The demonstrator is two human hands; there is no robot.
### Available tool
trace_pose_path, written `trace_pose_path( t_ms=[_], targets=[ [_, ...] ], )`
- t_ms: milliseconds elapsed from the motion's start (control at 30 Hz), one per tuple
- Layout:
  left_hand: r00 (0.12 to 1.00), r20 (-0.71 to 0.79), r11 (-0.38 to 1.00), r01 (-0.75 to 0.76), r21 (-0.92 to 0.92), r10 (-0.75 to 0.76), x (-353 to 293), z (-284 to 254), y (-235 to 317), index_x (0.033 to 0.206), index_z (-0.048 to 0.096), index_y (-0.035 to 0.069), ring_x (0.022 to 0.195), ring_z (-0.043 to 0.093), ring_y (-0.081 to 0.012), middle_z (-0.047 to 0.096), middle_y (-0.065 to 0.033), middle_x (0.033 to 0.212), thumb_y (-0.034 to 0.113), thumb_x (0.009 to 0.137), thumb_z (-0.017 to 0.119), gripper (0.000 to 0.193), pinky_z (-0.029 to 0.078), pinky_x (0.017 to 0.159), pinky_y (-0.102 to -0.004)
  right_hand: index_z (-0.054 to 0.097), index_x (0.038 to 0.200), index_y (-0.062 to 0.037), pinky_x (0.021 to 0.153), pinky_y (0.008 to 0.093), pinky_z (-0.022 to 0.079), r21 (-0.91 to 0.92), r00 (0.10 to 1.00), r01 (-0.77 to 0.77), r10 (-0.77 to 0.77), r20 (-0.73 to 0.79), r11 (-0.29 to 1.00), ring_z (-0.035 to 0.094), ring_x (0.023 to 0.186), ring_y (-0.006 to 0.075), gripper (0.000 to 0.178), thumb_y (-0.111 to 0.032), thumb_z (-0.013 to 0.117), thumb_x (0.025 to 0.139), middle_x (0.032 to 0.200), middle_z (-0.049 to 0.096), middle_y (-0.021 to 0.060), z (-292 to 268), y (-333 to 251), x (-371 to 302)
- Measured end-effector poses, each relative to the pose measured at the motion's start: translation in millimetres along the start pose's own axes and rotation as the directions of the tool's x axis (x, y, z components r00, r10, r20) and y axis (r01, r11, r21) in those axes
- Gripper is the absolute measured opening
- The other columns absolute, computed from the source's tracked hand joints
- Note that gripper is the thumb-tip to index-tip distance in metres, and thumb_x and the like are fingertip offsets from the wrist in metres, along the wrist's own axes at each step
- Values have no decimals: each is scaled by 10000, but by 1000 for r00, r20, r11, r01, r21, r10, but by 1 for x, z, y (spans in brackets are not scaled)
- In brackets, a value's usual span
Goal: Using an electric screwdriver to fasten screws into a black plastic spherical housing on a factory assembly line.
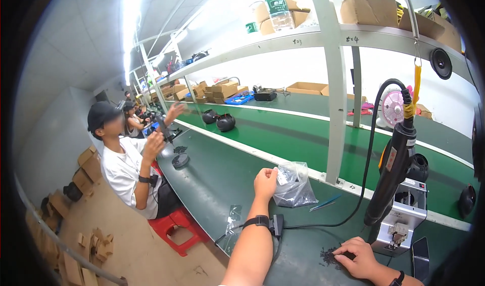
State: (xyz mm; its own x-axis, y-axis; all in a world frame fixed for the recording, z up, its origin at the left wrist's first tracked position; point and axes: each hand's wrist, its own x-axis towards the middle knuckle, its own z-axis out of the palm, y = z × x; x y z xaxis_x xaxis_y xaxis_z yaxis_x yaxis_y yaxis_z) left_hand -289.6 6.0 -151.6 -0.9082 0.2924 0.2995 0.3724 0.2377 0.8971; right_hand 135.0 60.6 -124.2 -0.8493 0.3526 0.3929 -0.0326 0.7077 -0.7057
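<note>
My left hand (265, 184) is closed at the upper left edge of a clear plastic bag (295, 187), pinching it. Dark contents fill the bottom of the bag, which rests on the dark green workbench (212, 175). Lower right, my right hand (356, 257) has its thumb and fingertips drawn together at a loose pile of small black screws (329, 256). Which pieces lie between those fingers is too small to make out. A black electric screwdriver (393, 167) hangs just beyond my right hand, tip down.
Beside the screwdriver stands a silver machine (401, 218), with a phone (420, 258) at its right. A black cable (323, 226) crosses the bench by my left wrist. Tweezers (326, 203) lie near the bag. Past the bench runs a green conveyor belt (273, 139). A co-worker (121, 159) sits at left.
</note>
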Motion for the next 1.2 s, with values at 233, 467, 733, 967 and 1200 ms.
trace_pose_path(
  t_ms=[233, 467, 733, 967, 1200],
  targets=[
    [998, -26, 998, -62, -3, 62, 2, 0, -2, 941, 714, 2, 788, 713, -239, 739, -122, 834, 405, 925, 709, 403, 548, 754, -361, 734, 816, -53, 837, 400, 499, 50, 998, 57, -57, 8, 997, 646, 915, 314, 132, -139, 821, 768, 827, 688, 114, -13, -13, 3],
    [1000, 7, 1000, 4, 8, -4, -3, -4, 6, 956, 713, 0, 781, 698, -213, 737, -103, 844, 400, 923, 711, 401, 545, 758, -356, 712, 765, -21, 838, 426, 499, 149, 999, 14, -19, 27, 989, 638, 911, 354, 161, -111, 845, 753, 768, 649, 146, -12, -18, 4],
    [1000, 29, 1000, -14, 19, 14, -1, -5, 1, 977, 717, -1, 806, 698, -223, 736, -109, 864, 410, 920, 705, 415, 542, 770, -353, 623, 687, -21, 794, 439, 516, 119, 999, 18, -22, 32, 993, 626, 863, 353, 335, -152, 929, 642, 739, 616, 131, -14, -17, 2],
    [999, 48, 999, -5, 54, 2, -1, -5, 8, 980, 715, -4, 821, 702, -231, 737, -117, 875, 409, 918, 704, 418, 544, 778, -360, 665, 705, -25, 807, 440, 517, 93, 998, 51, -55, 38, 994, 628, 875, 358, 278, -161, 905, 667, 731, 613, 130, -16, -15, 4],
    [999, 51, 997, 2, 79, -6, -1, -6, 10, 978, 714, 3, 833, 707, -235, 743, -113, 888, 423, 918, 700, 424, 544, 788, -369, 764, 850, -36, 841, 428, 509, 63, 996, 54, -58, 67, 997, 633, 918, 357, 138, -152, 812, 792, 834, 690, 150, -14, -19, 7]
  ],
)
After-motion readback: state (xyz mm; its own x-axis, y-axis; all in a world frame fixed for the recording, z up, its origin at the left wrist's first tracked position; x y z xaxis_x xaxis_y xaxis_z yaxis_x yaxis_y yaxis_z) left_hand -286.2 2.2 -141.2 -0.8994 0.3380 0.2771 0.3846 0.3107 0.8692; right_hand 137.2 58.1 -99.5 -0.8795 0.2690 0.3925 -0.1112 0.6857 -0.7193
